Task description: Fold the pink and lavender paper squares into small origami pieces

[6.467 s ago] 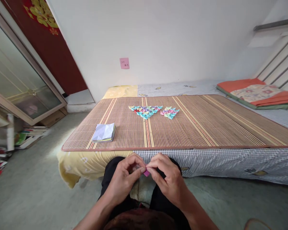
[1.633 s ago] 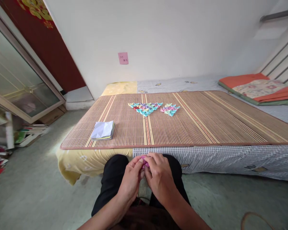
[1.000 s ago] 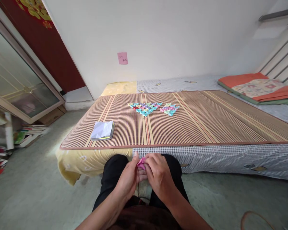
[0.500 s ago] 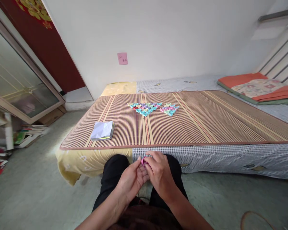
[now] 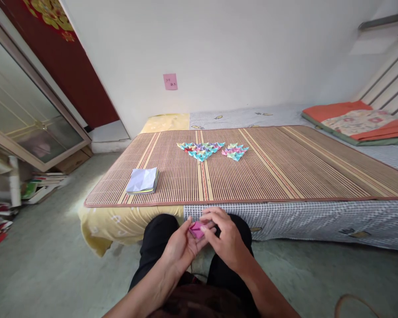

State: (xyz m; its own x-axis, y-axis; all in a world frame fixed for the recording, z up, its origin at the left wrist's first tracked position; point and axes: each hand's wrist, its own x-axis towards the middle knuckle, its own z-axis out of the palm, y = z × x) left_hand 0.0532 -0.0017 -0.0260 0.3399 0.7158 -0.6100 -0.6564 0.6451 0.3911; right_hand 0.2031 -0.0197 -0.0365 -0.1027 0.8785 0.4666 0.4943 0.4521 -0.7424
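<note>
A small folded piece of pink paper (image 5: 197, 229) lies on the fingers of my left hand (image 5: 180, 247), with the thumb against its left edge. My right hand (image 5: 226, 236) touches the paper's right side with its thumb, its other fingers curved above and apart. Both hands are over my lap at the bed's front edge. On the mat ahead are two groups of folded paper pieces in several colours, a larger group (image 5: 201, 151) and a smaller group (image 5: 236, 151). A stack of square paper (image 5: 142, 180), pale lilac on top, sits at the mat's left.
A striped woven mat (image 5: 268, 176) covers the bed. Folded orange and green bedding (image 5: 354, 123) lies at the far right. One pink note (image 5: 170, 81) is on the white wall. Left of the bed stands a glass-paned door (image 5: 29, 101), with books (image 5: 46, 183) on the floor.
The pink paper has been turned and now shows a wider, flatter face. My right hand's fingers have spread from their pinch around it.
</note>
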